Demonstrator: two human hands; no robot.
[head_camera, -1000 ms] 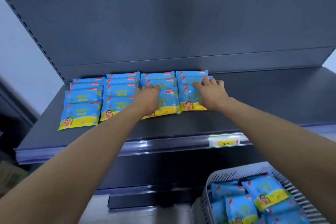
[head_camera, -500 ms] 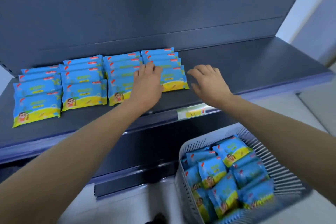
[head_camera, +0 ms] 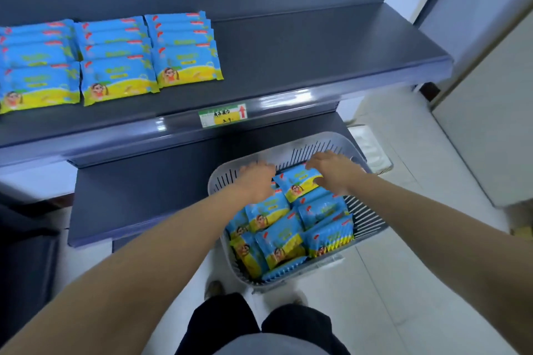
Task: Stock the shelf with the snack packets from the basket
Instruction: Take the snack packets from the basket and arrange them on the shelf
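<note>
Stocked packets (head_camera: 115, 66) lie in overlapping rows at 10 o'clock on the shelf (head_camera: 317, 52); I note a price label (head_camera: 223, 117) on its front rail at 11 o'clock. My left hand (head_camera: 256, 181) hangs over the basket (head_camera: 366, 210) at 5 o'clock, blurred, so I cannot tell its fingers' state. My right hand (head_camera: 336, 173), at its 3 o'clock, curls its fingers round the top packet (head_camera: 297, 184), above the loose packets (head_camera: 277, 236).
</note>
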